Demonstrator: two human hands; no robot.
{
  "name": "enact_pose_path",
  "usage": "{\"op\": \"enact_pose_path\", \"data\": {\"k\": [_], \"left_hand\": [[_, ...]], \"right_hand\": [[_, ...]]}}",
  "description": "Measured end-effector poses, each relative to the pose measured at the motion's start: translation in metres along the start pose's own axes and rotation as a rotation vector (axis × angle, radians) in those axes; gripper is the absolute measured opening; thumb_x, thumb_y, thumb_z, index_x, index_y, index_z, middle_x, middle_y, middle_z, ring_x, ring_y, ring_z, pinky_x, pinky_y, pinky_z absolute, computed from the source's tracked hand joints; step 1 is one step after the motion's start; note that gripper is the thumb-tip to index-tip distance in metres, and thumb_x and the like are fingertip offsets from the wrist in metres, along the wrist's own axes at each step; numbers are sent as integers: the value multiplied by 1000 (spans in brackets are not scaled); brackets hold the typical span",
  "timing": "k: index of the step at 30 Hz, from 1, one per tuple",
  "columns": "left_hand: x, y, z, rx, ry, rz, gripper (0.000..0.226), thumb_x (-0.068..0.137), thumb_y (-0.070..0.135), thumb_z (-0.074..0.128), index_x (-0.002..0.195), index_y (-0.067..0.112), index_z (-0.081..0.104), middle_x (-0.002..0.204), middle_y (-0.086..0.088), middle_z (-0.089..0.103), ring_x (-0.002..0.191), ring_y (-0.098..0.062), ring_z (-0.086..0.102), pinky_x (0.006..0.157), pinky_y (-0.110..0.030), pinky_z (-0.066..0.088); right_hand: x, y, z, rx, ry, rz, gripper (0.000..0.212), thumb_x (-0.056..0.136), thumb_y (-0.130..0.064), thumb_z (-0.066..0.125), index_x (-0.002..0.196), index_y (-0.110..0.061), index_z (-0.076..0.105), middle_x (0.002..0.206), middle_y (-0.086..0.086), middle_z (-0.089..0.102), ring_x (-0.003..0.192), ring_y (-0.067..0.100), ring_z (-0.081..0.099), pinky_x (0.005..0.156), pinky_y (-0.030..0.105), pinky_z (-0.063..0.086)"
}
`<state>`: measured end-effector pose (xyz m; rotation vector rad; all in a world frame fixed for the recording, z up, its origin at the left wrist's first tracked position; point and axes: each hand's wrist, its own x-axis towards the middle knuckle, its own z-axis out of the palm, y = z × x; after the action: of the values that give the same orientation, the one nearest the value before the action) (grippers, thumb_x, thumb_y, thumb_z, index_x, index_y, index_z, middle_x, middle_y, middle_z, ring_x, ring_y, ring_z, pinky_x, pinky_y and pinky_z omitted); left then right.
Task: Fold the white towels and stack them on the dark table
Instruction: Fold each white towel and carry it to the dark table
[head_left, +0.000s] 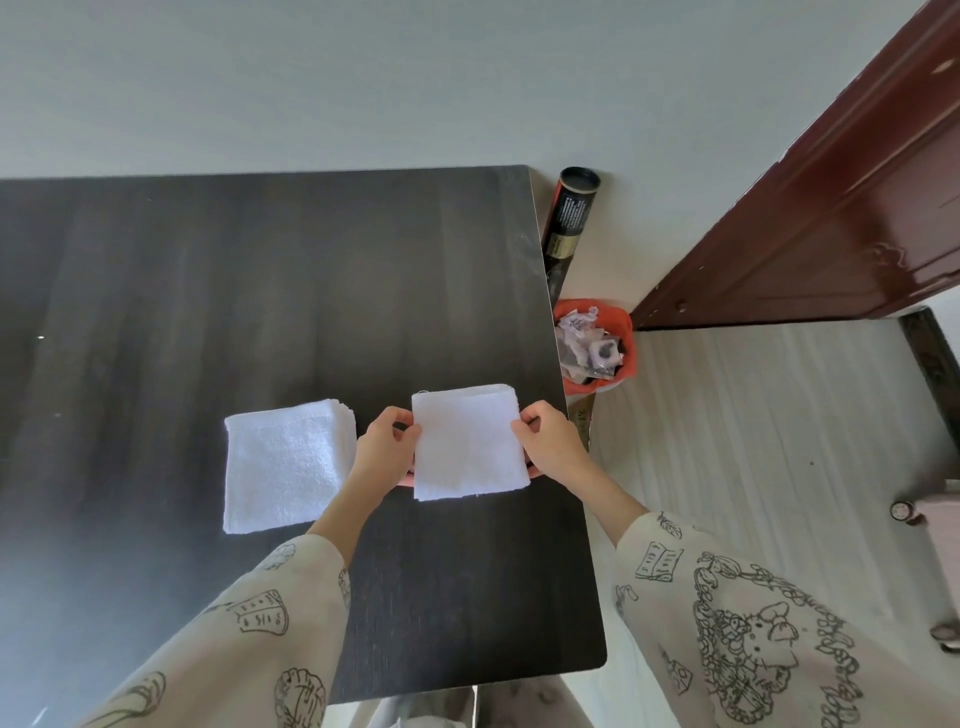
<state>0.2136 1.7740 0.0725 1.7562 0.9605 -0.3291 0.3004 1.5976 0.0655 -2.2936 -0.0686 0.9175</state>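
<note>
A folded white towel is held over the right part of the dark table. My left hand pinches its left edge and my right hand pinches its right edge. Under the towel a pinkish rim shows at its lower corners; I cannot tell what it belongs to. To the left, a stack of folded white towels lies flat on the table, apart from both hands.
The table's right edge runs close to my right hand. Beyond it on the floor stand an orange waste bin full of scraps and a dark tube leaning at the wall. A brown door is at the right.
</note>
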Motion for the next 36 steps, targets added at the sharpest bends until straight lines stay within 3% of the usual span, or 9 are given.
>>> {"op": "enact_pose_path", "data": {"k": [5, 11, 16, 22, 31, 34, 36], "left_hand": [[2, -9, 0, -9, 2, -12, 13, 96, 15, 45, 107, 11, 49, 94, -10, 60, 78, -24, 62, 69, -38, 57], [7, -6, -1, 6, -1, 65, 8, 96, 16, 44, 102, 13, 49, 93, -9, 60, 77, -22, 62, 53, -24, 52], [5, -11, -2, 34, -3, 88, 6, 97, 16, 44, 102, 14, 46, 94, -7, 57, 71, -15, 59, 49, -20, 49], [4, -15, -2, 33, 38, 132, 7, 97, 18, 43, 103, 15, 45, 95, -7, 57, 80, -21, 60, 69, -37, 57], [5, -15, -1, 66, 45, 103, 8, 96, 20, 44, 103, 15, 42, 101, -11, 59, 86, -25, 62, 69, -36, 56], [3, -12, -3, 155, 70, 109, 21, 96, 23, 45, 114, 13, 42, 109, -10, 57, 88, -22, 58, 72, -34, 53], [-6, -8, -5, 241, 151, 205, 30, 95, 22, 46, 122, 9, 41, 115, -10, 53, 92, -21, 54, 74, -30, 45]], "right_hand": [[0, 2, 0, 52, 6, 34, 15, 96, -21, 47, 108, -12, 48, 113, 10, 59, 96, 25, 62, 81, 38, 57], [-3, -4, 2, 45, 58, 10, 24, 95, -17, 50, 117, -8, 55, 116, 10, 61, 99, 24, 62, 90, 40, 53], [-2, -7, 5, 43, 80, 4, 16, 94, -15, 50, 107, -8, 55, 112, 11, 61, 100, 25, 60, 90, 43, 52], [-5, -8, 7, 56, 138, -23, 14, 94, -16, 49, 106, -10, 54, 110, 9, 61, 98, 22, 59, 89, 42, 52], [-6, -6, 11, 105, 166, -5, 16, 95, -17, 49, 109, -11, 54, 110, 7, 61, 96, 20, 58, 88, 36, 53], [-13, -6, 9, 211, 168, 32, 23, 94, -19, 51, 116, -12, 53, 116, 6, 59, 102, 21, 59, 93, 40, 51], [-22, -3, 4, 278, 186, 63, 27, 94, -18, 51, 121, -13, 52, 120, 6, 57, 106, 22, 58, 95, 39, 50]]}}
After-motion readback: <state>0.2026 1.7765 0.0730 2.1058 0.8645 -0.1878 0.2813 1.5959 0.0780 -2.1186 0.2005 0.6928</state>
